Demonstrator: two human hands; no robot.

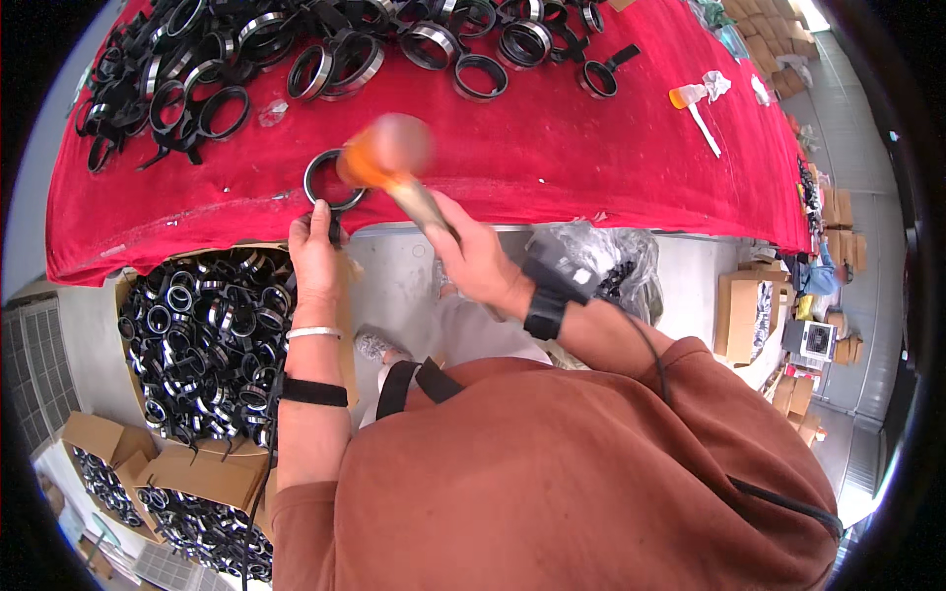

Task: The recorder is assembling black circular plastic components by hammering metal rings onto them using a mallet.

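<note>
A black and silver ring (309,182) with a short dark handle lies at the near edge of the red-covered table (552,148). My left hand (313,246) grips it by its near end, thumb on top. My right hand (478,261) is closed around the handle of a mallet (379,158) with an orange and pale head. The mallet head is blurred by motion and overlaps the right side of the ring, so I cannot tell whether they touch.
Many similar rings (480,79) are heaped along the table's far side. A second mallet (693,96) lies at the far right. Below the table on the left stands a large box of rings (207,335), with smaller cartons (197,468) nearer. Clear plastic bags (631,261) sit right of my legs.
</note>
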